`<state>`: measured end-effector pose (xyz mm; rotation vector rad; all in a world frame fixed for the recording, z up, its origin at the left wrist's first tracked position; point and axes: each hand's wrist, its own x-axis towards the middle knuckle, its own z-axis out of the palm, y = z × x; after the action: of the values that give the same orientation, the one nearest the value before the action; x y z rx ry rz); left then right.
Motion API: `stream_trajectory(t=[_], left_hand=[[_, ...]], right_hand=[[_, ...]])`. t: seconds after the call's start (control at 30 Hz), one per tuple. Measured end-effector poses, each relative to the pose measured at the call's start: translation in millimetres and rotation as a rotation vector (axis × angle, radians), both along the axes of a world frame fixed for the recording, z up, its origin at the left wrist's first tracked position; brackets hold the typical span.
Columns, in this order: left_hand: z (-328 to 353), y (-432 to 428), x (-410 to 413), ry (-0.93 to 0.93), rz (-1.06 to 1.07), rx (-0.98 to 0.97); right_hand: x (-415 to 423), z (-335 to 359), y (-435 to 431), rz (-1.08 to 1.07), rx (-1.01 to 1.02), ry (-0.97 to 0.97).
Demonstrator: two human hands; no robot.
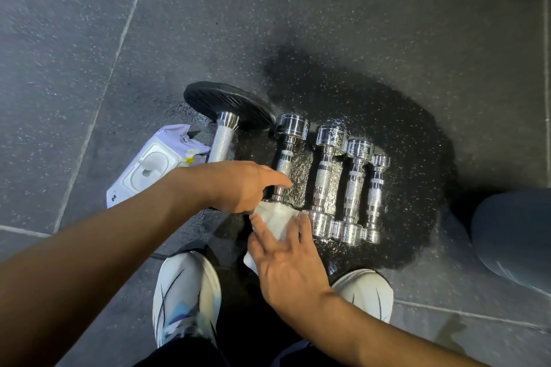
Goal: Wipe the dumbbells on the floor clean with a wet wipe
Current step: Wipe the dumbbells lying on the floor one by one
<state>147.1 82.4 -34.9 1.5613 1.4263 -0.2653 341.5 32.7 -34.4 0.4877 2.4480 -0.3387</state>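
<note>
Pressing a white wet wipe [278,219] over the near end of one chrome dumbbell [284,162], the right hand [286,262] lies flat with its fingers spread on the cloth. The left hand [241,186] steadies the same dumbbell just beside its handle, fingers curled loosely and the forefinger stretched along the bar; it touches the wipe's upper edge. This dumbbell is the second from the left in a row of five lying side by side on the dark rubber floor [387,39].

Judging by this, the job is in its early or middle part: the wipe is working on one end only. To its right three smaller dumbbells [351,185] lie close together and show no sign that tells whether they have been wiped. On the left lies a bigger dumbbell with a black plate [229,104], untouched by either hand.

Beyond the left wrist lies a pale purple wipe packet [155,161]. Its white lid looks shut; what remains inside cannot be seen.
</note>
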Motion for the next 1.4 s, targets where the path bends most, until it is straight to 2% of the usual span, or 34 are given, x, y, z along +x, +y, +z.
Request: stream_trajectory(t=[0.13, 0.23, 0.47, 0.6, 0.73, 0.87, 1.03, 1.17, 1.4], left_hand=[[3.5, 0.7, -0.4, -0.018, 0.012, -0.006], [3.1, 0.1, -0.3, -0.008, -0.028, 0.006], [8.1, -2.3, 1.7, -0.061, -0.006, 0.062], [4.6, -2.4, 1.8, -0.040, 0.007, 0.049], [-0.3, -4.6, -0.1, -0.031, 0.030, 0.073], [-4.3, -5.7, -0.6, -0.041, 0.055, 0.097], [-10.5, -4.9, -1.3, -0.036, 0.033, 0.083], [-11.2, -5.5, -1.2, -0.030, 0.019, 0.098], [-13.0, -7.6, -3.2, -0.057, -0.009, 0.119]], right_hand=[[9.0, -16.4, 5.1, -0.097, 0.023, 0.111], [13.6, -22.2, 11.4, -0.074, 0.046, 0.220], [21.8, -20.0, 28.1, -0.185, 0.080, 0.363], [16.1, -17.0, 24.0, -0.194, 0.116, 0.335], [17.6, -11.8, 19.9, -0.145, 0.053, 0.258], [14.2, -10.3, 23.2, -0.248, 0.022, 0.363], [8.0, -39.4, 33.4, -0.234, 0.099, 0.434], [2.4, -49.1, 43.9, -0.274, 0.013, 0.452], [-9.5, -40.6, 69.7, -0.373, -0.310, 0.506]])
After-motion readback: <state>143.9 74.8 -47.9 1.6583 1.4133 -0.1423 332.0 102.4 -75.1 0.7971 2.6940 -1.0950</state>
